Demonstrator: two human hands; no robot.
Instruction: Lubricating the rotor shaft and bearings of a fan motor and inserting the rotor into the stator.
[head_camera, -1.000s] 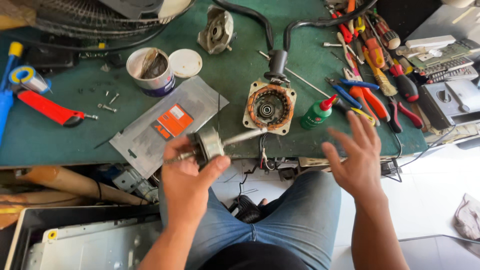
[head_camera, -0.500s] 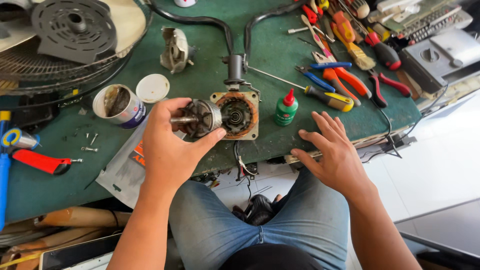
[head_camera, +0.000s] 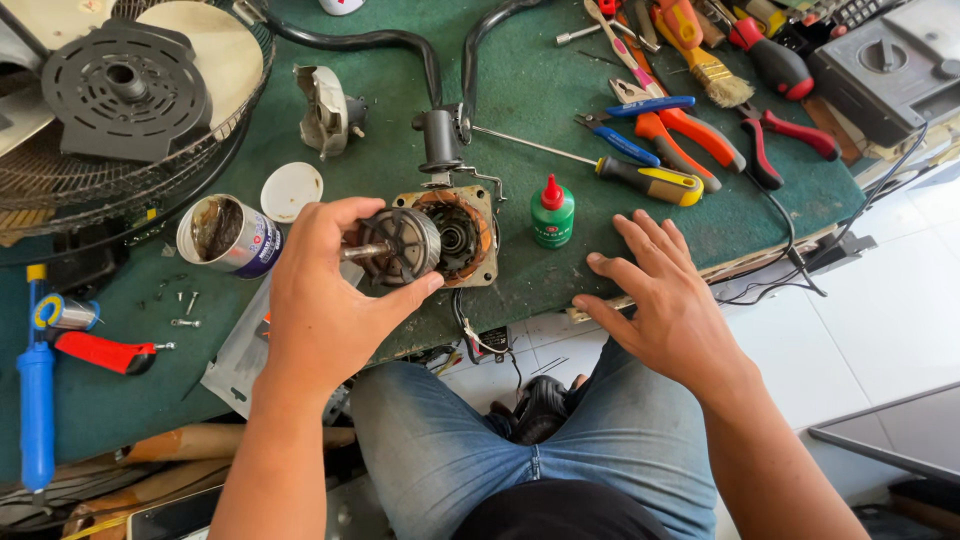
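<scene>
The left hand grips the rotor at the mouth of the open motor housing on the green bench, seemingly not yet seated, while the right hand rests spread, empty, beside the green oil bottle.

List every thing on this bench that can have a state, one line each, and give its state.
left hand: closed around the rotor
rotor: held, shaft pointing left, at the stator's opening
stator: lying on the mat, open
right hand: empty, spread flat at the bench edge
grease tin: open
white lid: off, beside the tin
green oil bottle: upright, red cap on
</scene>
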